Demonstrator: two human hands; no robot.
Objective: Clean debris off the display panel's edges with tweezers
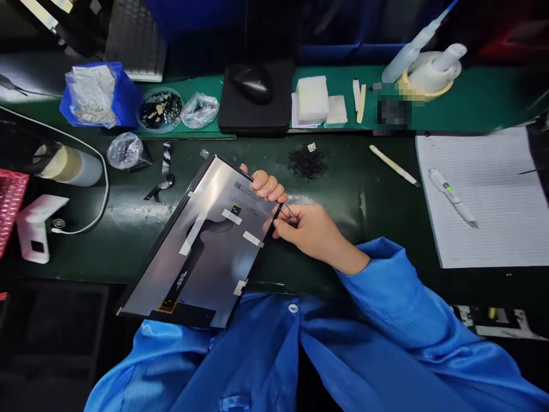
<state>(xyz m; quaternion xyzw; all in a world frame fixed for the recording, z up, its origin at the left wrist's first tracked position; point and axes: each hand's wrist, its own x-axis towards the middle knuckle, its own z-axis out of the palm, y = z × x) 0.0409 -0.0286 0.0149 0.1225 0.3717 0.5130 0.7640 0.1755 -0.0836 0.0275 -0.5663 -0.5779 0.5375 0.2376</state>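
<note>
Your right hand's (pixel 315 233) thumb and forefinger (pixel 279 228) are pinched shut on a thin dark strand (pixel 287 211) at the panel's right edge. It is too fine to identify; it may be a strip of adhesive. The other fingers are curled in.

Your left hand (pixel 266 186) is mostly hidden under the panel (pixel 206 246). Only its fingertips show, hooked over the far right corner and gripping it just beside the right hand.

The panel is held over the mat (pixel 355 194), silver back up. Its long axis runs from the near left, by your coat, to the far right. The short edge with the black flex (pixel 182 274) is towards you. Pale tape (pixel 251 238) crosses the back.

Black scraps (pixel 307 162) lie beyond the hands. A stick (pixel 393 165), a pad (pixel 493 229) and a pen (pixel 452 197) lie to the right, well apart.
</note>
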